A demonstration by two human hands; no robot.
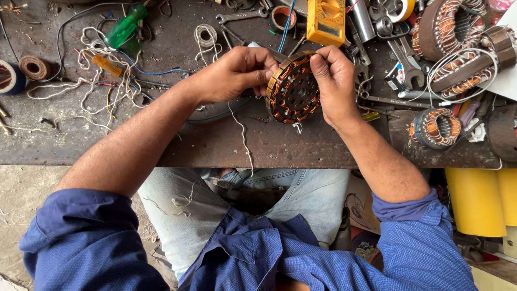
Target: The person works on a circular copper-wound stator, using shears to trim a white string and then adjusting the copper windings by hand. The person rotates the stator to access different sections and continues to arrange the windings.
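A round motor stator (293, 89) with copper windings and a dark perforated centre is held on edge above the worn workbench (215, 145). My left hand (232, 73) grips its left rim with fingers curled over the top. On its right side my right hand (335, 81) pinches the upper rim, thumb on the windings. A thin white thread (243, 134) hangs from the left hand down over the bench's front edge.
A yellow multimeter (326, 20) lies just behind the stator. Several other wound stators (437, 127) crowd the right side with wrenches (401, 56). A green-handled screwdriver (125, 27), tangled white string and tape rolls (33, 67) lie at left. Yellow rolls (476, 202) stand below right.
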